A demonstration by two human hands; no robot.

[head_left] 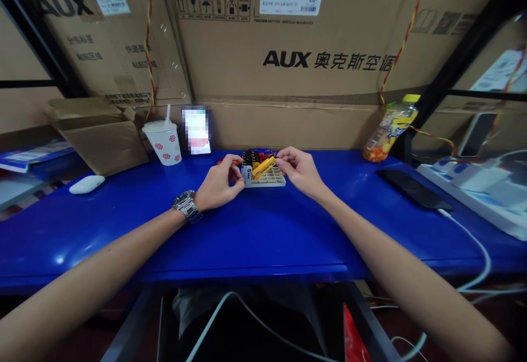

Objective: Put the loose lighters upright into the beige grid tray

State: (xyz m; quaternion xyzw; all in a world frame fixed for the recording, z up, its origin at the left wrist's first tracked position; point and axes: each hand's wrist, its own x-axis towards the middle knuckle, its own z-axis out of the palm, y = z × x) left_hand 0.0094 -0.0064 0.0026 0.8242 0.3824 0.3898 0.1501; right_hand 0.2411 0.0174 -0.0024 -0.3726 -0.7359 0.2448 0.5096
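A small off-white grid tray (275,179) stands near the back of the blue table, its square compartments showing at the front right. Several black-topped pieces (249,157) stand in its left part, with red and blue ones behind them. My left hand (222,183), wearing a metal watch, curls its fingers and thumb against the tray's left end, beside a white piece with a dark mark (247,173). Above the compartments, my right hand (300,170) pinches the upper end of a yellow pen-like piece (264,166), which is tilted. Its exact kind is too small to tell.
At the back left are a paper cup with a straw (165,145), a lit phone (196,130), a brown paper bag (102,139) and a white case (87,184). On the right are a drink bottle (389,131), a dark phone (414,189) on a cable and a power strip (473,194). Cardboard boxes (288,87) wall the back.
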